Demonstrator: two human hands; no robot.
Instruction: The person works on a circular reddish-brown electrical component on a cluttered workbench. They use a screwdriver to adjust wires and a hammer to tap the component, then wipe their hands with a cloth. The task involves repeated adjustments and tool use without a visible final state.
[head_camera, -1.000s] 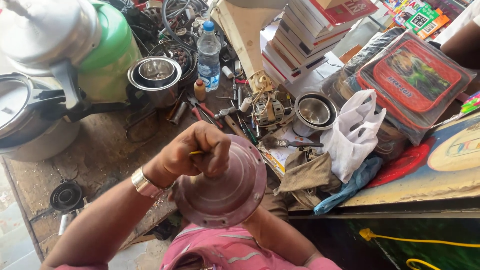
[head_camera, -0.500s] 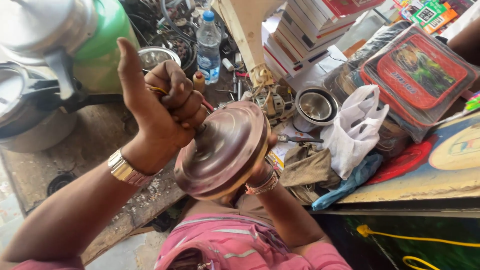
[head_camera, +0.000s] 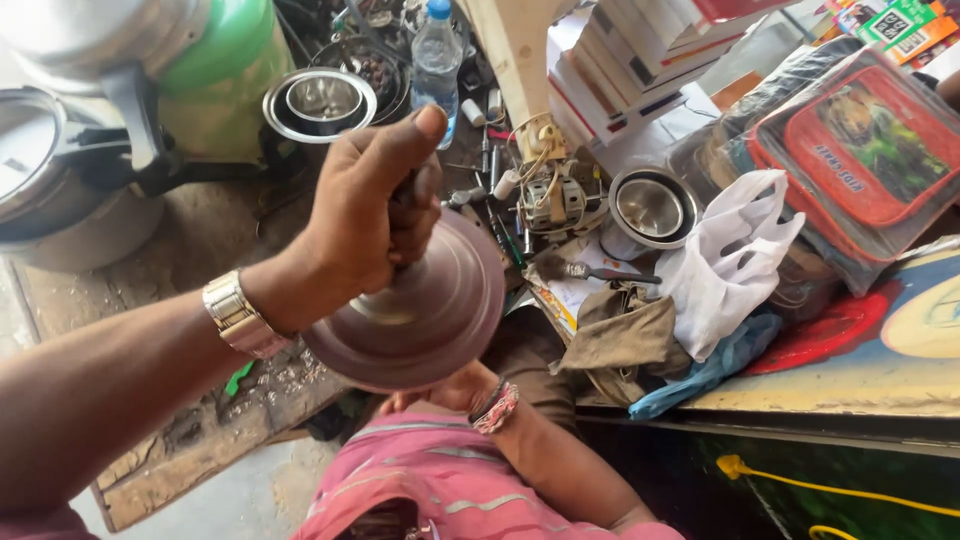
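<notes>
Our left hand (head_camera: 365, 225) grips dark tool handle, pressing on round metal lid (head_camera: 415, 310). Right hand (head_camera: 450, 390) cups lid at 6 o'clock. We push straight, steady.

left hand (head_camera: 365, 215) lifted higher, thumb raised — lid (head_camera: 425, 305) tilted upright

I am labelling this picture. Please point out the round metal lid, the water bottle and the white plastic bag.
round metal lid (head_camera: 440, 310), head view, its sloped surface.
water bottle (head_camera: 437, 60), head view, its clear body.
white plastic bag (head_camera: 725, 270), head view, its crumpled middle.
</notes>
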